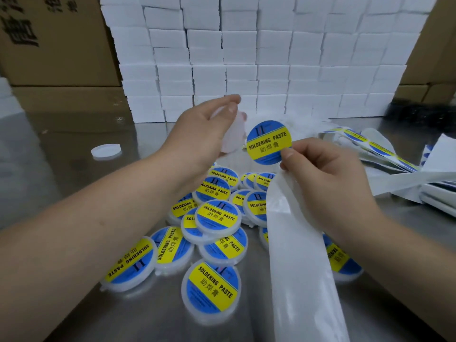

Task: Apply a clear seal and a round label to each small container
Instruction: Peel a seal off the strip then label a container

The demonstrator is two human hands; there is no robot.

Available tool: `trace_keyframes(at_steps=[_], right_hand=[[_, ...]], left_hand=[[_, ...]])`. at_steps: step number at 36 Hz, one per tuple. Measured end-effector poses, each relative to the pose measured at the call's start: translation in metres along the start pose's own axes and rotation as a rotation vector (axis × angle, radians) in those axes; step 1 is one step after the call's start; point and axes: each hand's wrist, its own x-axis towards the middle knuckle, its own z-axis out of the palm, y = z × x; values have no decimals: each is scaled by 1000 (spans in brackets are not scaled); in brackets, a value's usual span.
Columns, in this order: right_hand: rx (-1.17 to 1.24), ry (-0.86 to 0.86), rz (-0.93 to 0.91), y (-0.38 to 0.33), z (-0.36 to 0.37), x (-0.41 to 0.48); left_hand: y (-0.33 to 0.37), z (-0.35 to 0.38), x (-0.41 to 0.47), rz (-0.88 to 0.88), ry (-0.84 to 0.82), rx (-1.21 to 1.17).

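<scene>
My left hand [204, 129] grips a small white unlabelled container [234, 134], tilted and blurred, held above the table. Just to its right, my right hand [323, 174] pinches the lower edge of a round blue-and-yellow "SOLDERING PASTE" label [268, 141]. The same hand also holds the white backing strip [296, 255], which hangs down toward the front edge. The label and the container are close together but apart. Below both hands lies a pile of several labelled containers [217, 215].
A loose white lid [106, 151] lies on the steel table [61, 181] at the left. Label strips [385, 149] sprawl at the right. A wall of white boxes [259, 58] stands behind, with brown cartons [56, 40] at the left.
</scene>
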Motion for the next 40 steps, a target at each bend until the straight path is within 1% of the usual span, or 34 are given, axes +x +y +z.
trace_keyframes(at_steps=[1, 4, 7, 10, 13, 17, 21, 30, 40], right_hand=[[-1, -12, 4, 0, 0, -1], [3, -29, 7, -2, 1, -1], [22, -57, 0, -4, 1, -2], [83, -84, 9, -4, 1, -2], [95, -118, 16, -3, 1, -2], [94, -153, 34, 1, 1, -1], [82, -163, 52, 3, 0, 0], [52, -146, 48, 4, 0, 0], [46, -134, 34, 4, 0, 1]], left_hand=[[0, 3, -2, -44, -42, -88], [-1, 9, -8, -129, -133, -215], [-1, 10, -10, -219, -226, -390], [-1, 8, -10, -265, -289, -468], [-2, 8, -10, -302, -352, -520], [-4, 9, -12, -288, -355, -516], [-6, 11, -14, -228, -381, -481], [-11, 12, -14, -136, -366, -428], [-10, 13, -16, -109, -363, -394]])
